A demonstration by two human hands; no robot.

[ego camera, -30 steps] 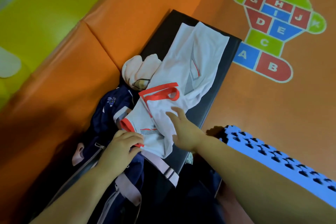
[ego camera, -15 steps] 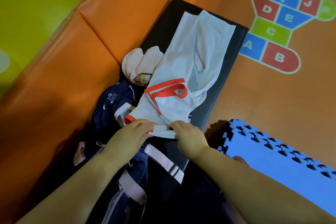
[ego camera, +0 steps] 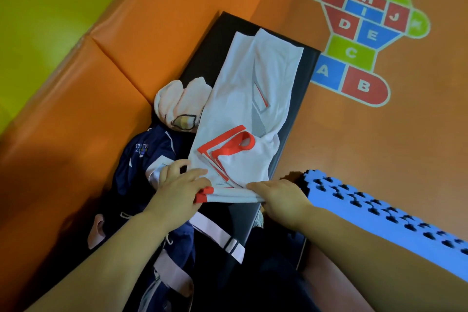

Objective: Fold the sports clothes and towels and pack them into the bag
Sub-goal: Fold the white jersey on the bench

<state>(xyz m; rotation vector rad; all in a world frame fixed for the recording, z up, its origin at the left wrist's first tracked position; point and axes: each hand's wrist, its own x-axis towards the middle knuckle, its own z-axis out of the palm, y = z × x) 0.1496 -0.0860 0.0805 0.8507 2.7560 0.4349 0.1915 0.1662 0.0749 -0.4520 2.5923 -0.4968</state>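
White mesh sports shirt (ego camera: 243, 99) with red trim lies lengthwise on a black padded mat (ego camera: 217, 40), which rests on the orange floor (ego camera: 379, 147). Near hem of the shirt is rolled or folded over into a narrow band at the mat's near part.

Left hand (ego camera: 177, 195): fingers curled over the left end of that folded band, by the red cuff edge; grip clenched on the fabric. Right hand (ego camera: 281, 197): fingers tucked around the right end of the same band, palm down; grip also grasping the shirt. Both forearms enter from the bottom of the view.

Pale pink towel (ego camera: 181, 106), bunched, sits at the left edge of the mat, touching the shirt's left side. Navy sports jacket (ego camera: 144, 157) with white panels and a small chest emblem lies left of the hands, partly under the left hand. Navy bag (ego camera: 174, 261) with pale pink straps lies below the hands, under the left forearm; whether it is unzipped I cannot tell.

Blue foam puzzle tile (ego camera: 379, 215) lies just right of the right wrist. Hopscotch print (ego camera: 359, 33) with letters A to L marks the floor at upper right. Orange wall pad (ego camera: 76, 83) runs along the left.
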